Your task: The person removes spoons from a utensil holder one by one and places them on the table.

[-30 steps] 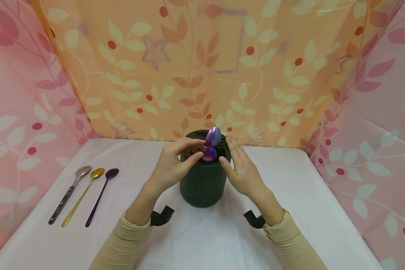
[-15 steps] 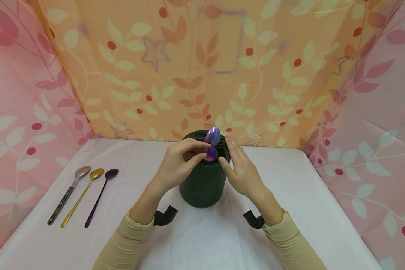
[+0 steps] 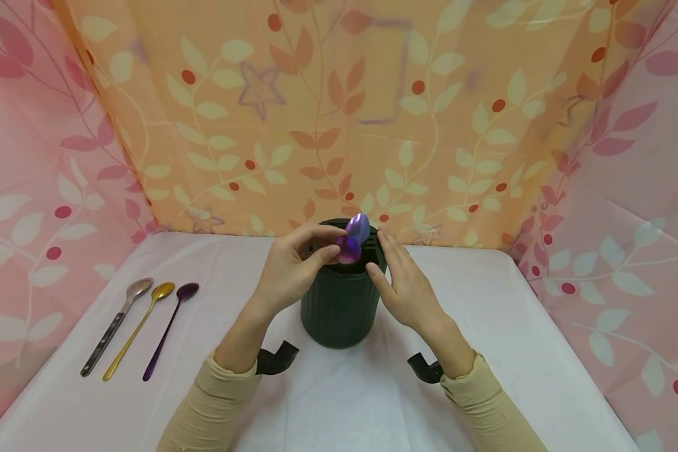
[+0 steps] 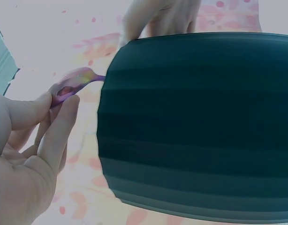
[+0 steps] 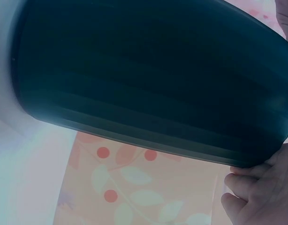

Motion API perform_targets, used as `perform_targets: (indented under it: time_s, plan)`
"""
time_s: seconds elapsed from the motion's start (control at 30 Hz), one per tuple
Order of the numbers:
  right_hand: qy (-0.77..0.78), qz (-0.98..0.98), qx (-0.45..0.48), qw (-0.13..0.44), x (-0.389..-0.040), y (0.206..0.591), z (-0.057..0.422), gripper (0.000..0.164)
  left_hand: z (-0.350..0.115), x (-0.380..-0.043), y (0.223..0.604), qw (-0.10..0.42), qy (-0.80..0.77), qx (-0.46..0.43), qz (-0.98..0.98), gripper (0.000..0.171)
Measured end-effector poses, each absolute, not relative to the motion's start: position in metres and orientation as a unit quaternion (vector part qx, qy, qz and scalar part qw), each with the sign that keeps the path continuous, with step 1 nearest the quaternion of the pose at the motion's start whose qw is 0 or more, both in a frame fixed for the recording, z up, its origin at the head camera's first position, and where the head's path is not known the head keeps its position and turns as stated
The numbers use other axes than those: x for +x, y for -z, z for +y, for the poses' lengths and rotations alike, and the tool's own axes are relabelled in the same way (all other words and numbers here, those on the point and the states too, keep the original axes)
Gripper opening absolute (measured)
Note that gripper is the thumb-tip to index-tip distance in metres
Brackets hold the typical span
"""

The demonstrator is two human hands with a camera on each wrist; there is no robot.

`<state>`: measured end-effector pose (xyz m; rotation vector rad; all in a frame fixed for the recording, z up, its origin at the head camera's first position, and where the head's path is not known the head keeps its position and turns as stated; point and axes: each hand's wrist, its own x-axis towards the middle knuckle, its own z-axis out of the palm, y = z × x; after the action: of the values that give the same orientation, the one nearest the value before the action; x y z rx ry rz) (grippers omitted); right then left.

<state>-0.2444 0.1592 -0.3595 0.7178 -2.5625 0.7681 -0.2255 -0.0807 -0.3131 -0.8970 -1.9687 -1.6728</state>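
A dark green ribbed utensil holder [image 3: 339,314] with a slotted top stands upright in the middle of the table. My left hand [image 3: 287,271] pinches the bowl of a shiny purple spoon [image 3: 348,250] between thumb and fingers above the opening. In the left wrist view, this spoon's bowl [image 4: 71,85] sticks out past the holder's rim, and its handle goes out of sight behind it. Another purple spoon [image 3: 359,226] stands bowl-up just behind. On the right side of the rim, my right hand [image 3: 407,285] rests with its fingers extended, holding the container's edge steady from outside.
At the left of the white table [image 3: 486,326] lie three spoons side by side: one with a dark handle [image 3: 115,326], a gold one [image 3: 138,333] and a dark purple one [image 3: 169,333]. Patterned curtains [image 3: 339,125] close in the back and sides.
The pinched spoon's bowl has risen slightly and shifted a little left with my left hand, now overlapping the spoon behind it. My right hand stays at the rim.
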Motion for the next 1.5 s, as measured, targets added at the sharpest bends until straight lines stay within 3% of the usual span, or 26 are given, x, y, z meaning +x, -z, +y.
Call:
perform_targets:
  time_s: [0.97,1.5]
  plan:
    - [-0.273,-0.908,0.254,0.188,-0.245,0.359,0.159,0.073,-0.109,-0.218,0.286,0.263,0.752,-0.233,-0.558,0.026]
    - [-0.275,-0.908,0.256,0.186,-0.245,0.360,0.159,0.073,-0.151,-0.212,0.270,0.291,0.817,-0.197,-0.458,0.024]
